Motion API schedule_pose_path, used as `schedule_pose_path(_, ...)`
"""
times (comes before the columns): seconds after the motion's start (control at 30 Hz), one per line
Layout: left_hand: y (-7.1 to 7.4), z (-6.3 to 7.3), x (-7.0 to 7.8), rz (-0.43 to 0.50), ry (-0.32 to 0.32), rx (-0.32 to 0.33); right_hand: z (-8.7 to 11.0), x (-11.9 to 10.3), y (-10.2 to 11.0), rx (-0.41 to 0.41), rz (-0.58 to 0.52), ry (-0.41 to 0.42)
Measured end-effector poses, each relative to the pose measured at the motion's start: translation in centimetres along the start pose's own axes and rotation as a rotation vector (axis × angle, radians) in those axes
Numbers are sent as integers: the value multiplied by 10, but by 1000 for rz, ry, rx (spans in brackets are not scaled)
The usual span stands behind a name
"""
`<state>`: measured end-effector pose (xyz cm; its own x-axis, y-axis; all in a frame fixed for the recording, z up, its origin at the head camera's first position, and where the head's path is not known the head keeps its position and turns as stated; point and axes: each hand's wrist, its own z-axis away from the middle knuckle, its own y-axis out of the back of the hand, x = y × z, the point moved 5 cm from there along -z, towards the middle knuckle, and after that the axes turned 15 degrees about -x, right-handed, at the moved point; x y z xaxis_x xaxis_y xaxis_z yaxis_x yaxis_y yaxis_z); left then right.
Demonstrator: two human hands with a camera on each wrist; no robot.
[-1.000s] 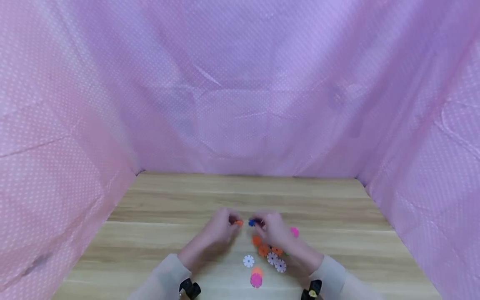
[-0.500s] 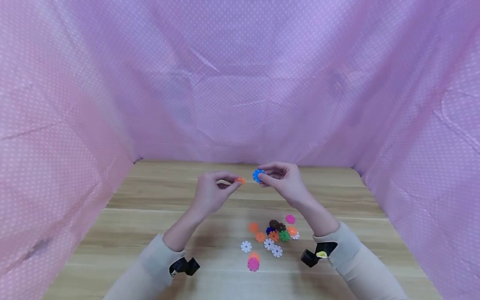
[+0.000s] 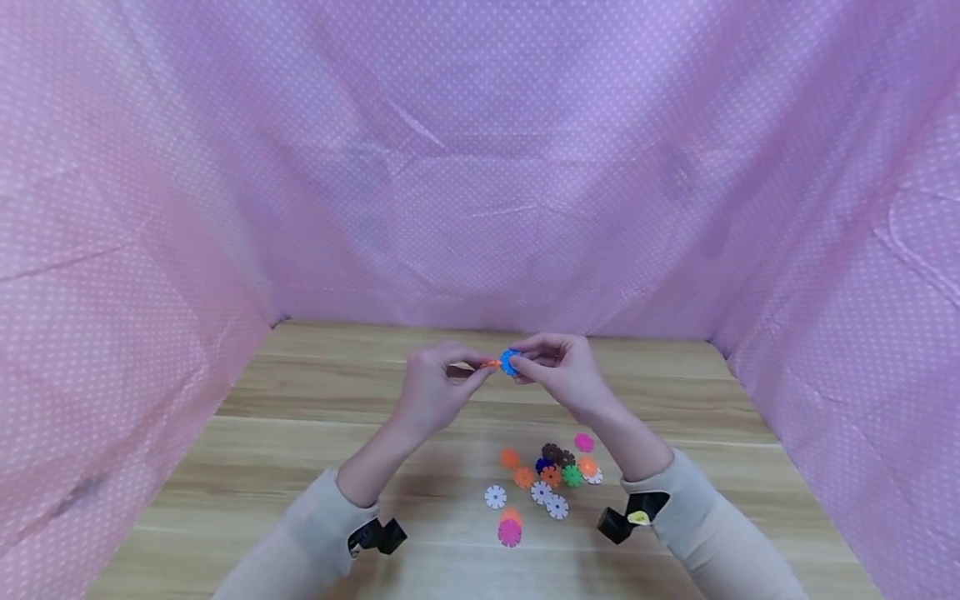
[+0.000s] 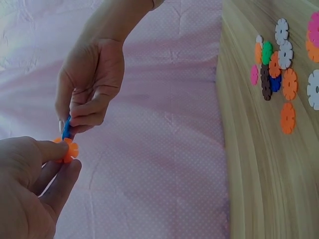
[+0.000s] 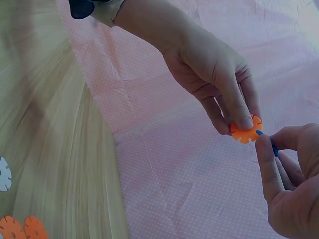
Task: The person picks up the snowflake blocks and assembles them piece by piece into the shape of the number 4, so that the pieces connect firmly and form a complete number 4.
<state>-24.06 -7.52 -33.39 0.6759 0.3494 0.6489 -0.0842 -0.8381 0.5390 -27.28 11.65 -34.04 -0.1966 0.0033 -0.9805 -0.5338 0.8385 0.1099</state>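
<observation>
My left hand (image 3: 438, 387) pinches an orange notched disc (image 5: 245, 133), a flower-shaped plastic piece, between thumb and fingertips. In my right hand (image 3: 570, 375) a blue notched disc (image 3: 509, 362) is pinched the same way. Both hands are raised above the table, and the two discs meet edge to edge, turned crosswise to each other. From the left wrist view, the blue disc appears edge-on above the face of the orange one. Fingers cover much of both discs.
Several loose discs lie on the wooden table (image 3: 300, 433) below the hands: a green disc (image 3: 572, 476), a white disc (image 3: 495, 497), a pink disc (image 3: 510, 533), and orange, brown and dark blue ones. Pink dotted cloth (image 3: 480, 233) hangs around the table's back and sides.
Both hands rose from low over the table, holding the discs. The gap between the orange and blue discs has since closed, and their edges now meet.
</observation>
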Motion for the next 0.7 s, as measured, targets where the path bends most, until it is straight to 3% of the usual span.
schedule_pose_path(0.7, -9, 2, 9, -161, -152, -12, 8, 9, -1, -3, -11, -55)
